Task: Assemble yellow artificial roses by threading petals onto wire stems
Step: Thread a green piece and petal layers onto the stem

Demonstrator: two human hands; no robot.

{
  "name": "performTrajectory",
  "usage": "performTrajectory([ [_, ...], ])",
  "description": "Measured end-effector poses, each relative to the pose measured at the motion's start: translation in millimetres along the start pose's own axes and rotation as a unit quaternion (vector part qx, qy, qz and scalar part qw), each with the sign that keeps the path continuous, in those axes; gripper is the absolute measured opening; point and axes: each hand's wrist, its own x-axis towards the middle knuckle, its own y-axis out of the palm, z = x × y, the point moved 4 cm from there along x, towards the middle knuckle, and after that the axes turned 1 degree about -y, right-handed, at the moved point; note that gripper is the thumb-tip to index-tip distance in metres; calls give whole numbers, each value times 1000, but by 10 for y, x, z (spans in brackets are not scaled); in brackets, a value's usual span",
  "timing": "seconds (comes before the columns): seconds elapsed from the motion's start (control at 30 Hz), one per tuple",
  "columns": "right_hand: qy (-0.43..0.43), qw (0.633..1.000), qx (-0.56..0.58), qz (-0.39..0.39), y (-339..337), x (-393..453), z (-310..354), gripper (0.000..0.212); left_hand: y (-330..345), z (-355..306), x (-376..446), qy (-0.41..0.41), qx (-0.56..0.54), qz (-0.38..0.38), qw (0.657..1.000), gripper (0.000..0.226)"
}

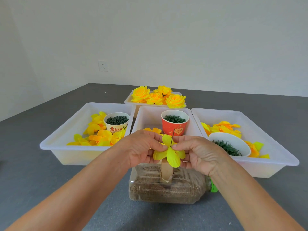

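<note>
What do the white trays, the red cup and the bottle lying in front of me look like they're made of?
The white trays look like matte, slightly translucent plastic; light glows through the walls. The red cup seems to be printed paper, with a rolled white rim, though that's not certain. The bottle on its side is clear, ribbed plastic with a green cap; brown grainy fill shows through it.

1. This looks like a plain room set up as a small handcraft workplace, with bare white walls and one wall socket (103,66) above the far left of the table (33,180).
2. Near the middle tray (146,117), more white trays hold sorted yellow petals (103,137) and cups of green parts.
3. Behind that tray, another holds finished roses (158,97), showing batch assembly work.
</note>
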Motion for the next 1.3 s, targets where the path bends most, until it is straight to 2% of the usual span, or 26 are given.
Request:
performTrajectory([
  [0.23,-32,999,-15,6,-15,-44,42,35,-11,-3,12,1,-28,-6,1000,12],
  [0.47,-27,999,-16,9,-9,-39,43,35,-3,16,17,-2,-38,9,999,19],
  [0.73,-2,1000,-9,25,-7,-5,29,31,9,-16,23,6,-17,21,1000,18],
  [1.07,-19,999,-20,21,0,0,34,30,12,-36,19,-2,5,20,1000,20],
  [1.3,-10,998,-56,-7,-16,38,-27,30,-26,45,43,-20,32,-11,999,20],
])
